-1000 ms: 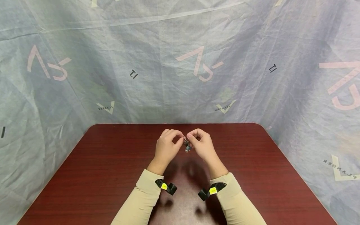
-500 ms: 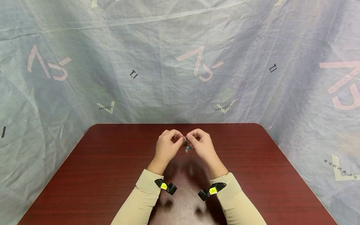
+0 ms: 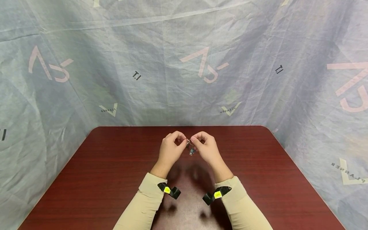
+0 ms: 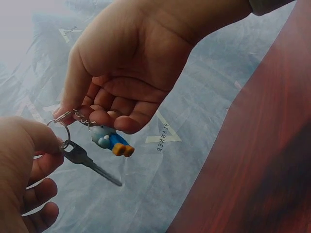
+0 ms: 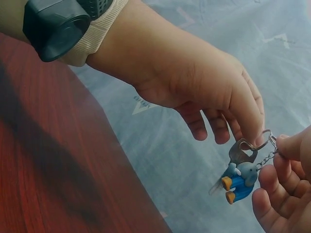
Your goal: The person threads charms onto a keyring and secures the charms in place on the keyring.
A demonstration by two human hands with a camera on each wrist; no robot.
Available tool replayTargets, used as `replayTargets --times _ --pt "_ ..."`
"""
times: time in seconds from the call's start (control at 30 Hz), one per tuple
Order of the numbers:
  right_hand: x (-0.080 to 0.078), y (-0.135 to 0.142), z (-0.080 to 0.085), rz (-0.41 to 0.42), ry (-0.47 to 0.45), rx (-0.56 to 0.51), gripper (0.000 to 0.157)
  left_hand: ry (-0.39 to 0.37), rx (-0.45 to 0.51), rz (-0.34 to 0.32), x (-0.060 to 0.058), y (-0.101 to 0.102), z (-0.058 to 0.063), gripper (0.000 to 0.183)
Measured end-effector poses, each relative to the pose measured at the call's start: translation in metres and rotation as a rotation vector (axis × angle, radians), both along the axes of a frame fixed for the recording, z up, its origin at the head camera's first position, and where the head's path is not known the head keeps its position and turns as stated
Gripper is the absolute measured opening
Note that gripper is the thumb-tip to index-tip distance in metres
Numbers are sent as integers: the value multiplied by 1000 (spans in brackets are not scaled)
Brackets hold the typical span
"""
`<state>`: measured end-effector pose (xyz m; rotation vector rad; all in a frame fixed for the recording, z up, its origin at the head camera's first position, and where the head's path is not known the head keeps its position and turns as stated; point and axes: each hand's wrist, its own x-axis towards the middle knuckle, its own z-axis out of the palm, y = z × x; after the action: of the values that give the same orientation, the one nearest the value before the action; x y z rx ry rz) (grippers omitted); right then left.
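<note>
Both hands meet in mid-air above the table. In the left wrist view my left hand (image 4: 19, 160) pinches the bow of a metal key (image 4: 92, 164), whose blade points down and outward. The key sits at a metal split ring (image 4: 69, 132). On the ring's other side my right hand (image 4: 131, 63) pinches it with thumb and finger, near a short chain (image 4: 82, 118). A small elephant figurine (image 5: 243, 180) in blue trousers with yellow feet dangles from that chain. In the head view the left hand (image 3: 171, 147) and right hand (image 3: 207, 147) nearly touch, with the figurine (image 3: 192, 151) hanging between them.
Below lies a dark red wooden table (image 3: 115, 166) with rounded far corners. A grey printed cloth (image 3: 161, 92) hangs behind it and along both sides. Black wrist cameras (image 3: 175, 193) are strapped over beige sleeves (image 3: 145, 201).
My left fingers have shifted slightly at the key and ring, and the ring shows more plainly between the hands. The right hand stays in the same spot.
</note>
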<state>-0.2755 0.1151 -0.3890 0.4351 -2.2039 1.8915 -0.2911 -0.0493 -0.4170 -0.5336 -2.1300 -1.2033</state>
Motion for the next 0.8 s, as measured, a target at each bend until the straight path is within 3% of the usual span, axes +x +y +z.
replayTargets --times 0.13,0.47,0.63,0.8 --pt "-9 2 -12 -6 8 -12 11 -21 -5 -9 0 0 0 12" --pt "-10 3 -14 -23 29 -18 11 -73 4 -74 -4 1 -5 10" --pt "-10 3 -14 -23 30 -25 10 -137 54 -145 -9 0 -12 8" --pt "-10 4 -14 -18 28 -42 10 -224 95 -257 -12 -2 -17 8"
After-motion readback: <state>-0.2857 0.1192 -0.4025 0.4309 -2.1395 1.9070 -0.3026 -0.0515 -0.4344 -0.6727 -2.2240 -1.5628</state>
